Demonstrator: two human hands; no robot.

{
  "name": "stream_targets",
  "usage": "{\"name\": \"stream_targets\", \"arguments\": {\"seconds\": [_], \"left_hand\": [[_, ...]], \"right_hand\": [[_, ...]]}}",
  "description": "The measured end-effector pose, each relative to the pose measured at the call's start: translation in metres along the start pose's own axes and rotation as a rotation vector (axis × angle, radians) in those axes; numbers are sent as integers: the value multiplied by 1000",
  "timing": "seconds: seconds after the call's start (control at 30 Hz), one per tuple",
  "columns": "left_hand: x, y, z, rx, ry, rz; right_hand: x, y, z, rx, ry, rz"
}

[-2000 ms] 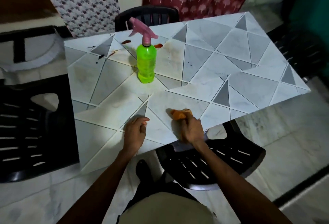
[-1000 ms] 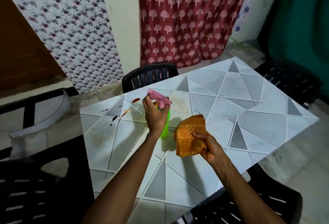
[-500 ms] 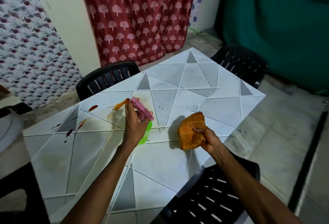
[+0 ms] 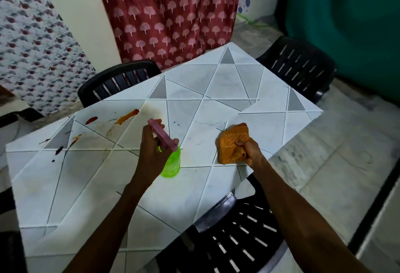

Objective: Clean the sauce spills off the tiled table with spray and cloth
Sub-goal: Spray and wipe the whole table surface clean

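My left hand [image 4: 151, 153] grips the neck of a green spray bottle [image 4: 172, 163] with a pink trigger head, held tilted above the tiled table [image 4: 194, 197], its nozzle aimed toward the far left. My right hand [image 4: 249, 150] holds a bunched orange cloth [image 4: 231, 142] just over the table near its right edge. Orange and red sauce streaks [image 4: 127, 116] lie on the far left tiles. Further left are dark drips [image 4: 59, 150].
Black plastic chairs stand around the table: one at the far side [image 4: 116, 82], one at the right rear [image 4: 300, 66], one near me under the table edge [image 4: 238, 240]. Patterned curtains hang behind. The tiled floor lies to the right.
My left hand has lifted the spray bottle from the table and tilted it toward the sauce. My right hand has raised the cloth from the near edge. The view has shifted right.
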State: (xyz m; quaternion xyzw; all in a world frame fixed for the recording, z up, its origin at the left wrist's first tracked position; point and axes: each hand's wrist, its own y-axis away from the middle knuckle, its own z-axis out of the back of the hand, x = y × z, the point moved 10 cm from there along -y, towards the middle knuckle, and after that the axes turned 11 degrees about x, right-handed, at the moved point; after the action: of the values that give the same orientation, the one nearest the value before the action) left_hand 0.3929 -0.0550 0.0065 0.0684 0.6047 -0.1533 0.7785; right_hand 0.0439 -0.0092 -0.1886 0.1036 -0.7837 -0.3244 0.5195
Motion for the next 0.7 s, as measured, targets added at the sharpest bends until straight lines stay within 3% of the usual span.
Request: {"name": "stream_targets", "arguments": {"seconds": [0.13, 0.3, 0.4, 0.47, 0.57, 0.7], "left_hand": [[1, -5, -2, -15, -4, 12], [2, -8, -11, 70, 17, 19], [2, -7, -6, 44, -57, 32], [1, -4, 0, 30, -87, 30], [-2, 0, 9, 0, -129, 32], [8, -2, 24, 59, -158, 35]], "right_hand": [[18, 9, 33, -289, 831, -93], [25, 23, 26, -346, 1154, -110], [54, 37, -23, -337, 1457, 143], [66, 52, -77, -109, 1287, 336], [66, 83, -163, 348, 806, 338], [59, 118, -242, 693, 669, 349]]}}
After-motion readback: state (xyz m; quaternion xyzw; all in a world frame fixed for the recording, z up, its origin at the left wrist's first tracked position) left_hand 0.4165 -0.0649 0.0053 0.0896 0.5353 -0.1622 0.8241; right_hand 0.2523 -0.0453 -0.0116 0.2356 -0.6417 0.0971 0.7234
